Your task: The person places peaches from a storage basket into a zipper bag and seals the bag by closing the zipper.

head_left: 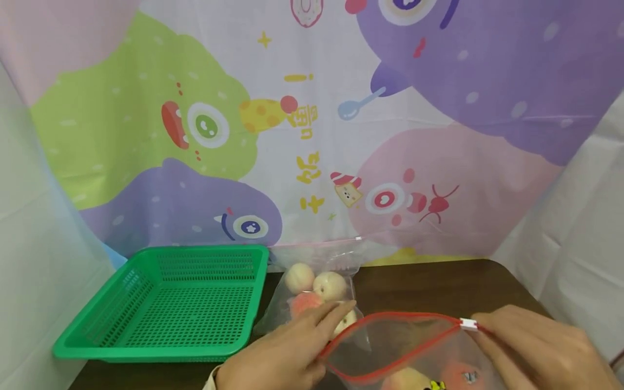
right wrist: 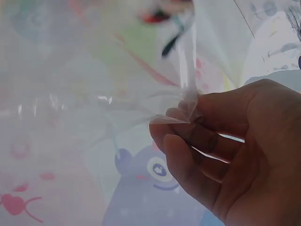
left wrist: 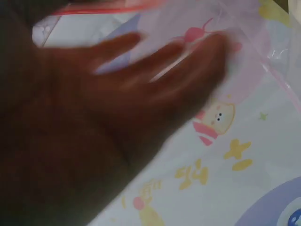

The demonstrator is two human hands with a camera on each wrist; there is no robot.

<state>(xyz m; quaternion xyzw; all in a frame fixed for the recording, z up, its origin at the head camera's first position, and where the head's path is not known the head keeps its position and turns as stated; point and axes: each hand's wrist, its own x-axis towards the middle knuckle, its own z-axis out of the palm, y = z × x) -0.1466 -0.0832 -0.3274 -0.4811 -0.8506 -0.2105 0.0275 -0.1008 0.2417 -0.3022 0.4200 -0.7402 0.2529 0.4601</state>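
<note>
A clear zip bag (head_left: 426, 355) with a red zip edge and a white slider (head_left: 468, 324) stands with its mouth parted in the head view. Peach-like fruit (head_left: 405, 378) shows through its side. My right hand (head_left: 546, 346) holds the bag's right end by the slider. In the right wrist view, its thumb and fingers pinch the clear plastic (right wrist: 186, 106). At the other end of the mouth, my left hand (head_left: 287, 346) reaches over the zip edge with fingers extended. That hand (left wrist: 117, 99) is blurred in the left wrist view, near the red strip (left wrist: 108, 8).
Behind my left hand, a second clear bag (head_left: 319, 260) holds several pale and pinkish round fruits (head_left: 330, 286). A green perforated basket (head_left: 161, 352) stands left on the dark brown table (head_left: 439, 287). A cartoon-printed cloth (head_left: 312, 227) hangs behind.
</note>
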